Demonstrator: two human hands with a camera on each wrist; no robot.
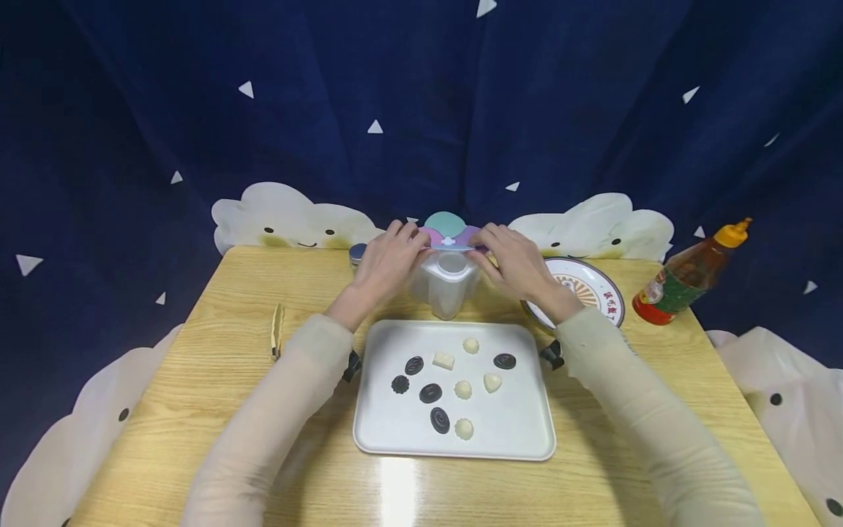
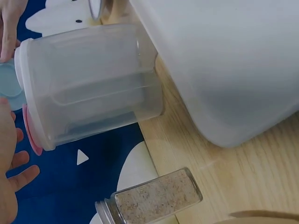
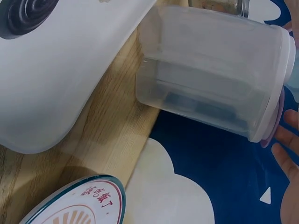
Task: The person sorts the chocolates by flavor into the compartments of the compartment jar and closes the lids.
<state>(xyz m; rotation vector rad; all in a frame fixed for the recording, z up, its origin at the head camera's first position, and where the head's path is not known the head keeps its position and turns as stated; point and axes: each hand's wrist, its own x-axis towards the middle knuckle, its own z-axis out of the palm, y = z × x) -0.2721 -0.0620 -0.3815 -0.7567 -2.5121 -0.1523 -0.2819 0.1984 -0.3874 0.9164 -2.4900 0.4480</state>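
**Room and obstacles around the container**

We find the container [image 1: 446, 282] at the table's [image 1: 224, 344] far middle hemmed in: tray [image 1: 454, 439] just beside it at 6 o'clock, plate [image 1: 596, 285] at 3, spice jar [image 1: 358, 254] at 9, curtain [image 1: 421, 110] near behind at 12. Open wood lies at 8 o'clock, past a small wooden piece [image 1: 277, 331], and at 4, short of the sauce bottle [image 1: 691, 274].

Wooden table [image 1: 217, 410] bearing tray [image 1: 520, 432], clear container [image 1: 448, 289], plate [image 1: 596, 289], sauce bottle [image 1: 685, 278].
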